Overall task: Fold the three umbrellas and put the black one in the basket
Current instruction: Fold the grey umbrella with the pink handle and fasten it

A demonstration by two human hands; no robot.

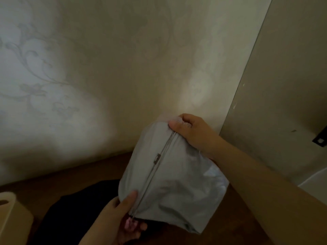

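Umbrella (173, 183), grey, is pinched at its top by my right hand (192, 131) and gripped at the pink handle (130, 224) by my left hand (122, 218); I judge loose canopy could snag a rib.

The umbrella (169, 183) held up in the middle is pale grey, with a thin silvery rib down its fabric and a pink handle (131, 224) at its near end. Beneath it lies a black umbrella (79, 209), plain and dark. The counter (53, 184) is reddish brown. The wall (106, 68) is cream with a faint grey floral vine pattern. At near left stands a beige basket (12, 220). The panel (283, 85) at right is dull grey-beige.
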